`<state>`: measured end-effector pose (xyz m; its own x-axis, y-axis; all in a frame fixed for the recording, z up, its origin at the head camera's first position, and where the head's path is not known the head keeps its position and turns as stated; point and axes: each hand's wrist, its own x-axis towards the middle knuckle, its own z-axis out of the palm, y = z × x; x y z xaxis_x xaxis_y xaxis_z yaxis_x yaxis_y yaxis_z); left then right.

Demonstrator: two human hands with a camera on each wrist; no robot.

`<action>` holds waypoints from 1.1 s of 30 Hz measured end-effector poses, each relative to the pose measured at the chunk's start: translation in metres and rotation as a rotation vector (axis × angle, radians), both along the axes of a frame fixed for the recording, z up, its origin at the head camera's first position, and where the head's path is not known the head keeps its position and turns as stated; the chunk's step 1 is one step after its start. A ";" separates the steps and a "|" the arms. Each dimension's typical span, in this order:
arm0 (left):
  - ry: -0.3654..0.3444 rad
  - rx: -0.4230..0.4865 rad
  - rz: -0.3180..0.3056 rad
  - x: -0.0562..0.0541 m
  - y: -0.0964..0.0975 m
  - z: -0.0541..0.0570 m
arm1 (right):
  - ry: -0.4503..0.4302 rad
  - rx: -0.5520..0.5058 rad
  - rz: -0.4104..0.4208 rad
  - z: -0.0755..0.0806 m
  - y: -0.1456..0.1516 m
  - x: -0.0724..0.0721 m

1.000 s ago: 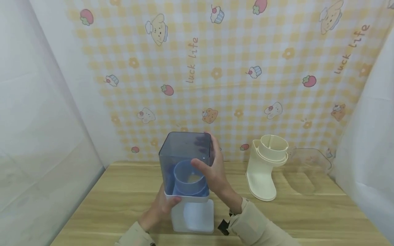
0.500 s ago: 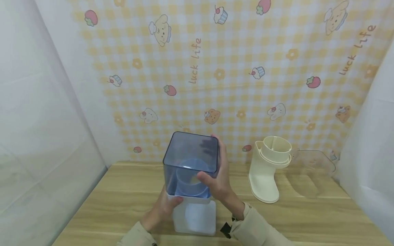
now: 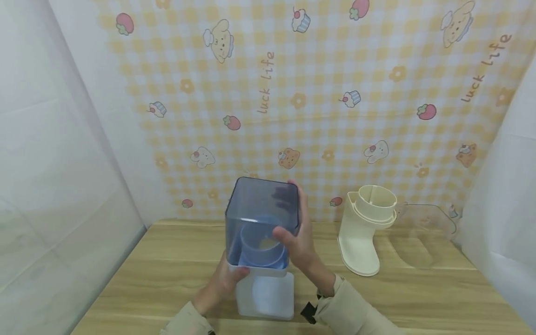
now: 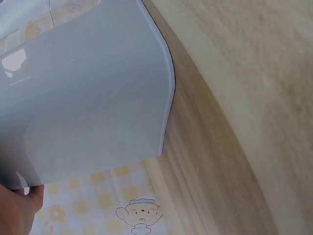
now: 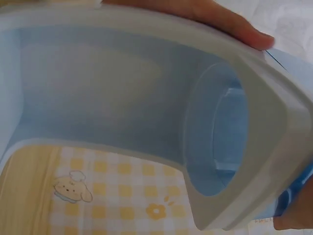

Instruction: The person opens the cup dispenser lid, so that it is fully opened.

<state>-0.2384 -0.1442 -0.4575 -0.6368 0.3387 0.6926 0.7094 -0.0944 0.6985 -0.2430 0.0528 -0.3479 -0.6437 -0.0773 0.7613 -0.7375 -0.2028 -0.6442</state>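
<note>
A smoky see-through square container (image 3: 251, 200) sits upside down over the top of a white dispenser stand (image 3: 272, 298) with a round collar. The collar shows through the container. My right hand (image 3: 302, 242) grips the container's right side, thumb across the front. Lower on the left, my left hand (image 3: 222, 281) holds the stand just under its top, thumb on the front edge. In the left wrist view the stand's smooth side (image 4: 93, 93) fills much of the picture, with left fingers (image 4: 19, 208) behind it. The right wrist view shows the stand's round opening (image 5: 230, 137) from below.
A cream stand (image 3: 359, 249) of similar shape, with a round collar, stands to the right on the wooden table (image 3: 167, 279). Beside it rests a clear container (image 3: 418, 237). A checked cloth (image 3: 318, 121) hangs behind, and white sheets (image 3: 63, 163) close off the sides.
The container tips towards me, then back a little, and now sits slightly further right. Both hands keep their hold. The whole view has shifted slightly, and the cream stand has stayed put.
</note>
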 end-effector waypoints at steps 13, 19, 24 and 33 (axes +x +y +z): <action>0.037 0.018 0.021 -0.003 0.002 0.006 | -0.237 -0.260 0.209 0.028 0.025 -0.023; 0.045 0.027 0.026 -0.003 0.004 0.006 | -0.302 -0.366 0.284 0.046 0.037 -0.035; 0.029 0.045 0.032 -0.002 0.003 0.004 | -0.326 -0.367 0.268 0.048 0.042 -0.047; -0.013 0.054 0.014 -0.003 0.003 0.003 | -0.287 -0.281 0.129 0.041 0.046 -0.080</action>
